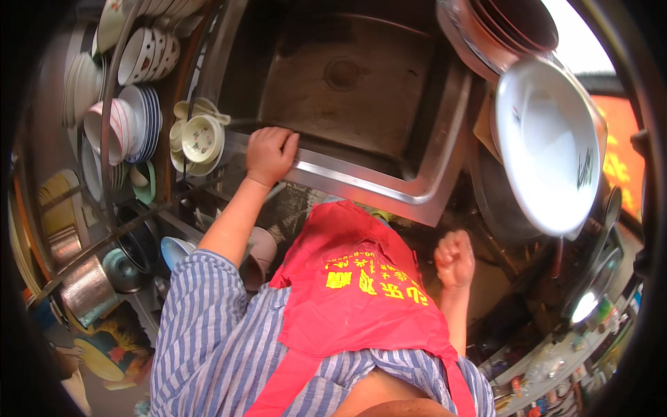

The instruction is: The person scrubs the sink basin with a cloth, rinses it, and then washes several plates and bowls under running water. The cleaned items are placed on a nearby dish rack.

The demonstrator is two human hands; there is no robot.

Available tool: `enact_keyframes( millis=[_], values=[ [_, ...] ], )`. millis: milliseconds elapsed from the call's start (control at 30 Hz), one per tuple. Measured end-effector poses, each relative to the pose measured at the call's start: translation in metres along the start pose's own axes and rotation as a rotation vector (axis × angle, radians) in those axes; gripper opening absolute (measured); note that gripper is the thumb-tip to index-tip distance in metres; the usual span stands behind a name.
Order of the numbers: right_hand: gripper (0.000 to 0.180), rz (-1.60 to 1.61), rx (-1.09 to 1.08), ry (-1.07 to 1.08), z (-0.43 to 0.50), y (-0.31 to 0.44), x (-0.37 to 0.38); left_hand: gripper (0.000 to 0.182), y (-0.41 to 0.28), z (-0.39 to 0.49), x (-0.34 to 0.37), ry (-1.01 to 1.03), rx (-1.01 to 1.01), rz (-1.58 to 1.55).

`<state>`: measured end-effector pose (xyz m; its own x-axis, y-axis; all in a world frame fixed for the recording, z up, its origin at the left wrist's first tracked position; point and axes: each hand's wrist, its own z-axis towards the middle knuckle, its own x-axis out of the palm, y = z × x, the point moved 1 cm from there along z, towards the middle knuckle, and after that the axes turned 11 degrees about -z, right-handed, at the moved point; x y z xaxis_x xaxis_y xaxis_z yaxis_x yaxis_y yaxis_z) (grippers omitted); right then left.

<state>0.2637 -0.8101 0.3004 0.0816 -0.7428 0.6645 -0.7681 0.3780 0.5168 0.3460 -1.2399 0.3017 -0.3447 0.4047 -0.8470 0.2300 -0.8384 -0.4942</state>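
My left hand (271,155) rests on the front rim of a stainless steel sink (365,183), its fingers bent over the edge near the left corner. Brown-tinted and shadowed, the sink basin has a round drain (342,73) near its middle. My right hand (454,260) hangs beside the red apron (365,313), to the right of the sink's front corner, with fingers curled in; nothing shows in it. Just left of my left hand, small cream bowls (201,139) and spoons stand on the rack.
A metal rack (108,114) on the left holds stacked plates (144,124), patterned bowls (149,56) and metal pots (89,289). To the right of the sink are a large white basin (552,146) and stacked reddish basins (513,26). A shelf with small items (547,365) stands at the lower right.
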Motion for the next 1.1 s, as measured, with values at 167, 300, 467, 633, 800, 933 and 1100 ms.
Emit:
enact_keyframes(
  millis=[167,300,467,633,800,933,1100],
  values=[
    [0.020,-0.786,0.040,0.185,0.100,0.016,0.166,0.017,0.001,0.000,-0.006,-0.021,-0.014,-0.069],
    [0.022,-1.312,0.010,0.134,0.247,-0.026,0.185,0.016,0.009,0.005,-0.017,-0.007,-0.018,-0.111],
    [0.032,-2.595,-0.208,0.033,0.417,-0.060,0.101,0.015,0.014,0.007,-0.023,0.039,-0.054,-0.169],
    [0.033,-2.518,-0.396,-0.076,0.461,-0.089,0.074,0.013,0.015,0.008,-0.027,0.073,-0.089,-0.178],
    [0.033,-2.248,-0.624,0.166,0.456,-0.139,0.141,0.011,0.015,0.013,-0.031,0.114,-0.106,-0.190],
    [0.030,-2.380,-0.587,0.323,0.446,-0.151,0.173,0.011,0.016,0.015,-0.033,0.120,-0.114,-0.200],
    [0.029,-2.446,-0.663,0.464,0.429,-0.147,0.159,0.016,0.015,0.015,-0.032,0.096,-0.091,-0.208]
  ],
)
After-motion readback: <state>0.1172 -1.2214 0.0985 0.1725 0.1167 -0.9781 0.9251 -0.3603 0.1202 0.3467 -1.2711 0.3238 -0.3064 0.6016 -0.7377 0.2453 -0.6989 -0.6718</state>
